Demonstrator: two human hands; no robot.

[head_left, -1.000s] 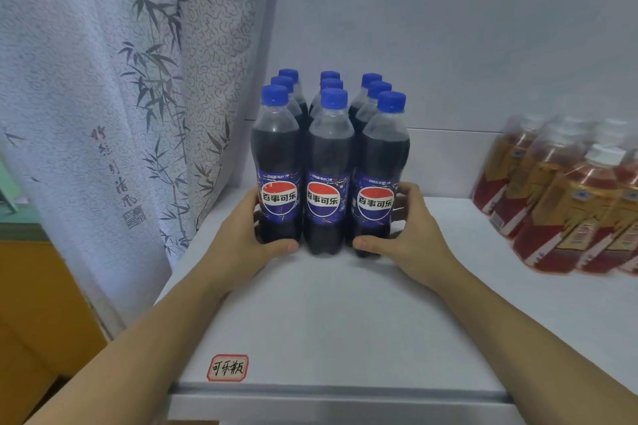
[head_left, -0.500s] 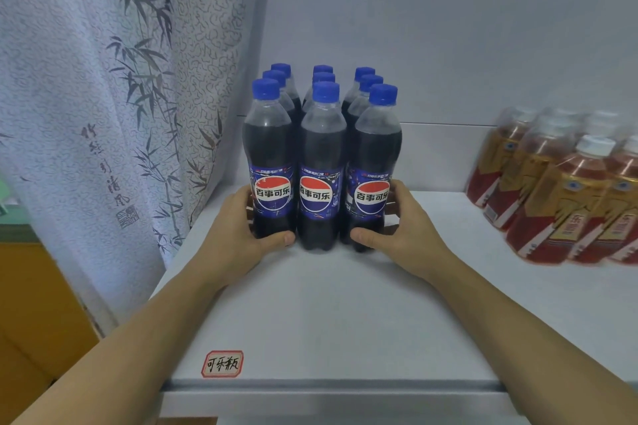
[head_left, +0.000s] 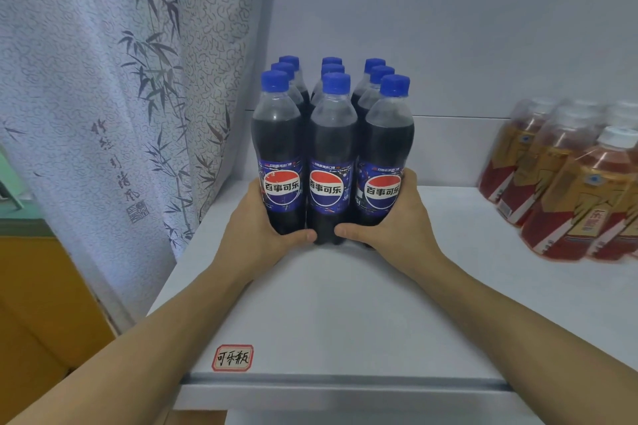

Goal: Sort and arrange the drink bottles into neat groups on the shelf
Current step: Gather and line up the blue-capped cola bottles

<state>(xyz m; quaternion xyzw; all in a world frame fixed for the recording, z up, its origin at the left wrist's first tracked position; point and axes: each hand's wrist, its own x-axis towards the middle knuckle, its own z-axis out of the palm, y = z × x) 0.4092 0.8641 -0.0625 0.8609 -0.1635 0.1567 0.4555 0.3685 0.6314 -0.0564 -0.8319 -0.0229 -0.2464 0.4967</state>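
A white wall (head_left: 448, 28) fills the background, and a pale curtain (head_left: 121, 97) printed with bamboo branches and dark calligraphy hangs down the left side. Below the curtain, at the far left, an orange-yellow panel (head_left: 38, 304) shows. The white shelf (head_left: 345, 314) stretches out ahead, its front edge near the bottom of the view.

A block of cola bottles (head_left: 331, 155) stands upright on the shelf toward its left end, close to the curtain, three across and three deep, touching one another. They have blue caps, dark contents and blue labels with a red, white and blue roundel facing forward. Well apart from them, at the right edge of the shelf, stands a cluster of tea bottles (head_left: 569, 190) with white caps and red and gold labels, blurred and partly cut off by the frame.

Both hands clasp the cola block low down. The left hand (head_left: 255, 235) wraps the left flank, its thumb curled across the base of the front left bottle. The right hand (head_left: 393, 228) wraps the right flank, fingers reaching up past the label and thumb curled across the front. The two thumb tips lie close together at the foot of the middle front bottle.

A small red-bordered label (head_left: 233, 358) with handwritten characters sticks to the shelf near its front edge.
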